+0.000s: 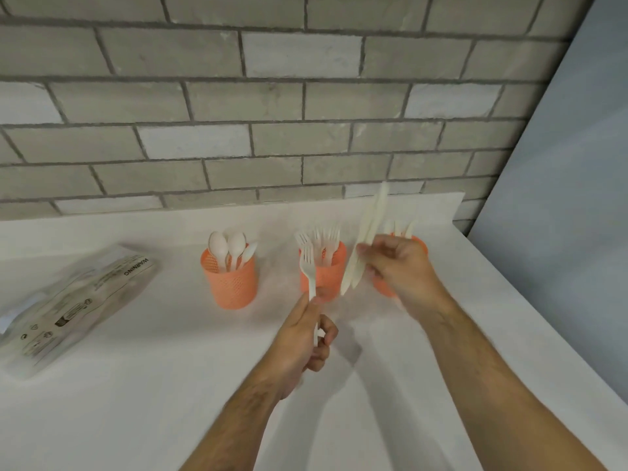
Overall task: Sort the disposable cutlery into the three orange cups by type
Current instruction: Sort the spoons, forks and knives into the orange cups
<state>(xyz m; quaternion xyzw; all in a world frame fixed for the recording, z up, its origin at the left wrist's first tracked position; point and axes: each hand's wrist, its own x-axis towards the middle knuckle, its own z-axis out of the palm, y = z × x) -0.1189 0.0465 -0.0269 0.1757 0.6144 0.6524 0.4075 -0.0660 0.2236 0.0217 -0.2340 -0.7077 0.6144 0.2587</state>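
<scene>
Left hand pinching fork, right hand gripping knives, hiding right cup; bag left

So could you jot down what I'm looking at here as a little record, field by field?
Surface: white counter against a grey brick wall
Left cup: spoons
Middle cup: forks
Right cup: partly hidden behind the right hand; the pieces in it look like knives
Left hand: holds one fork upright by its handle, in front of the middle cup
Right hand: pinches a few knives, blurred, near the right cup
Also there: plastic bag lying at the counter's left
</scene>
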